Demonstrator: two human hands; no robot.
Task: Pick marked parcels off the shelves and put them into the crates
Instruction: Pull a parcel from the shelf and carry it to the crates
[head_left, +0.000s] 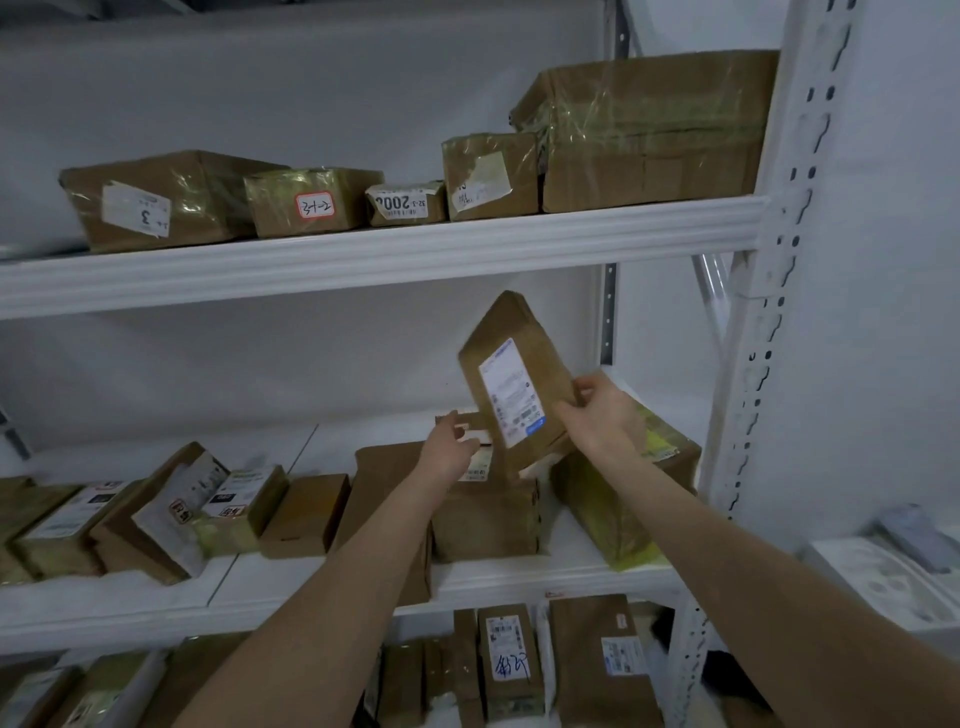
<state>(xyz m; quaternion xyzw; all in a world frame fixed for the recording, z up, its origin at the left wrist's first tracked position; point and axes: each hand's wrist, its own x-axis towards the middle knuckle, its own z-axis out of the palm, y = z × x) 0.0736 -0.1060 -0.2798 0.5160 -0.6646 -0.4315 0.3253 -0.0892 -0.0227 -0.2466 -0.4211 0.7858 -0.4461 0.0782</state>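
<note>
Head view, from below upward: on the lowest shelf stand upright parcels, one with a handwritten label (509, 656). Two bare forearms rise past them to the middle shelf (311, 584). The right hand (602, 415) holds the brown parcel (524, 358) by its lower right edge, the fingers and thumb grasping it. This parcel is lifted and tilted, with its white printed label facing the camera and its bottom corner just above a plain brown box (488, 519) on the middle shelf. The left hand (452, 449) is at the lower left edge of the parcel; whether its fingers grasp anything I cannot tell. Under the right wrist lies a big parcel with yellowish tape (623, 499). More labelled parcels lie to the left on the same shelf. Farther up, the upper shelf (363, 257) carries five boxes in a row, among them a box with a red-bordered label (311, 200) and a large taped box (654, 130) beside the white post (748, 374).
</note>
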